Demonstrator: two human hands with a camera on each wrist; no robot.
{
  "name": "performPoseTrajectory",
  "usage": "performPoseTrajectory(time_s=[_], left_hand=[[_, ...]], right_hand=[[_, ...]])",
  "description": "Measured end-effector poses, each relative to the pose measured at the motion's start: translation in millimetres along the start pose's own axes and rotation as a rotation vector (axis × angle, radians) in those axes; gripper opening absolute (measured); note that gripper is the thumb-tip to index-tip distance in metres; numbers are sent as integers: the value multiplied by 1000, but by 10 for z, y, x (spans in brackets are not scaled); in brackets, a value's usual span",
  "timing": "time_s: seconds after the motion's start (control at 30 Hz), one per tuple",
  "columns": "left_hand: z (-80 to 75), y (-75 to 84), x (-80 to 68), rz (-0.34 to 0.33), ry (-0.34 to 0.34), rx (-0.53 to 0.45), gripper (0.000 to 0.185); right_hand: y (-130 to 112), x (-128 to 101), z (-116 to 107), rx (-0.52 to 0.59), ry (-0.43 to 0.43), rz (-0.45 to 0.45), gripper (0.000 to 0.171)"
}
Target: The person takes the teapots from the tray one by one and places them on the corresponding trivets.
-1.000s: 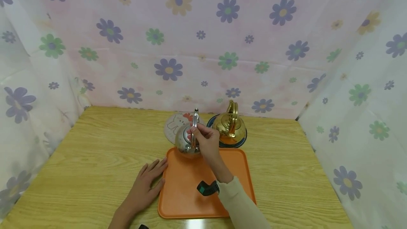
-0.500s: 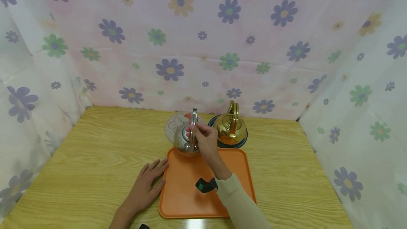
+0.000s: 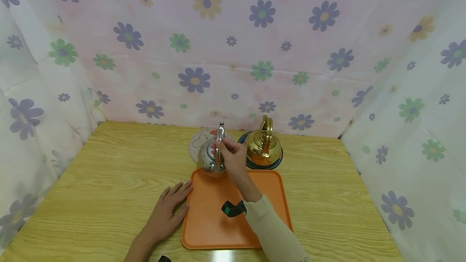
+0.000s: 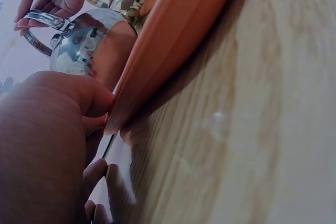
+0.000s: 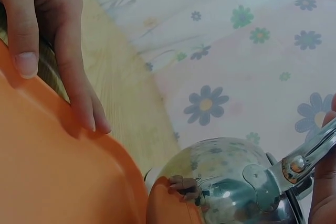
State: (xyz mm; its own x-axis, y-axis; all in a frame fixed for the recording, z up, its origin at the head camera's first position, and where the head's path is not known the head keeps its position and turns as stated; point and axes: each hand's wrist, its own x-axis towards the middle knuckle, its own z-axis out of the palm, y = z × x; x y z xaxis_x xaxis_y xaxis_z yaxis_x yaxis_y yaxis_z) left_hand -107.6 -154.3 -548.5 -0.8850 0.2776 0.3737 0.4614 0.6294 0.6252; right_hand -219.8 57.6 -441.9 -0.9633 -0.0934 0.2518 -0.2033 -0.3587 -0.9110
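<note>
My right hand (image 3: 234, 160) grips the upright handle of a shiny silver teapot (image 3: 206, 160), thumb on the near side. The teapot overlaps the far left corner of an orange tray (image 3: 207, 221) and the round white coaster (image 3: 196, 144) behind it. In the right wrist view, the silver teapot (image 5: 226, 182) stands close beside the tray's rim, its handle held at the right edge. Flat by the tray's left side, my left hand (image 3: 168, 207) has its fingers spread. The left wrist view shows its thumb and a finger touching the tray's rim (image 4: 157, 51).
A gold teapot (image 3: 255, 145) stands on a dark blue round mat (image 3: 278, 162) behind the tray, just right of my right hand. The wood-grain table (image 3: 120, 173) ends at a flowered curtain (image 3: 233, 51) at the back and both sides.
My right hand and the silver teapot have shifted a little to the left. The left hand and the tray keep their places.
</note>
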Motion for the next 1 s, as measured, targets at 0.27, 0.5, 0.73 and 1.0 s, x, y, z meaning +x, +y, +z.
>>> performPoseTrajectory(time_s=[0.27, 0.5, 0.73, 1.0], left_hand=[[2, -14, 0, 5, 4, 4, 50], [17, -24, -9, 4, 2, 6, 50], [3, -8, -3, -1, 3, 6, 50], [9, -2, -10, 1, 5, 15, 50]], right_hand=[[3, 41, 9, -14, 17, -8, 31], [11, 81, 0, -23, 14, -14, 29], [43, 110, 0, 0, 22, 3, 30], [70, 158, 10, 27, 30, -9, 29]])
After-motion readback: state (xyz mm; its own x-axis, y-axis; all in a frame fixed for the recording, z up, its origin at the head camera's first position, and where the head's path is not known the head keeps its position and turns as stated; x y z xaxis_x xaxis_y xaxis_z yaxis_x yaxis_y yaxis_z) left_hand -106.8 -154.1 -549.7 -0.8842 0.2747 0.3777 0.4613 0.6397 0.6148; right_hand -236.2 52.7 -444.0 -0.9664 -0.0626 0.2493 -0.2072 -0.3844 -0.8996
